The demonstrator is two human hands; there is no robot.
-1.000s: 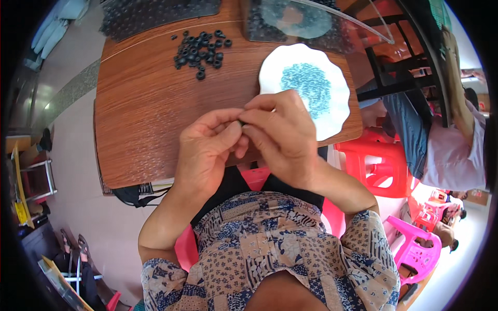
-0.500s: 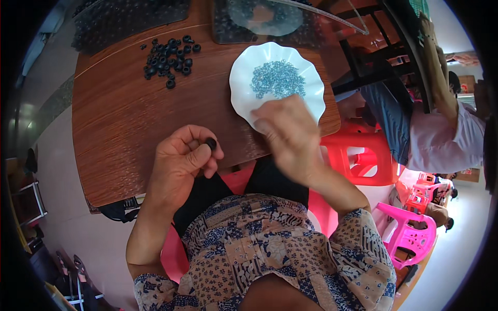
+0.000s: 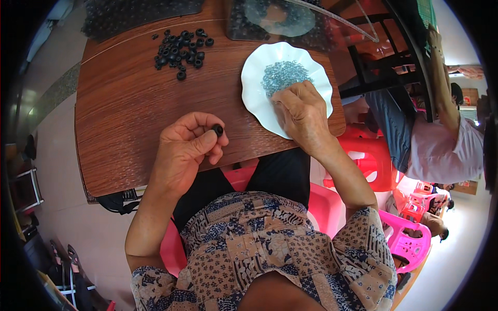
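Observation:
Between thumb and fingers of my left hand (image 3: 192, 142) is a small round black piece with a hole (image 3: 217, 129), held above the table's near edge. My right hand (image 3: 303, 111) is over the white scalloped plate (image 3: 257, 106), its fingers bunched at the near side of a heap of small clear bluish ring-like pieces (image 3: 285, 75). Its fingertips are turned down and partly hidden, so what they pinch cannot be made out. A loose pile of similar black pieces (image 3: 181, 49) lies on the table beyond my left hand.
The brown wood-grain table (image 3: 124, 119) has a dark tray of black pieces (image 3: 140, 18) and a clear-lidded box (image 3: 270, 23) along its far side. A red stool (image 3: 365, 155) stands at the right. Another person (image 3: 441, 140) sits beyond it.
My right hand has moved slightly up and right, onto the plate at the heap, with its fingers turned down. My left hand has shifted slightly away from me, still holding the black piece.

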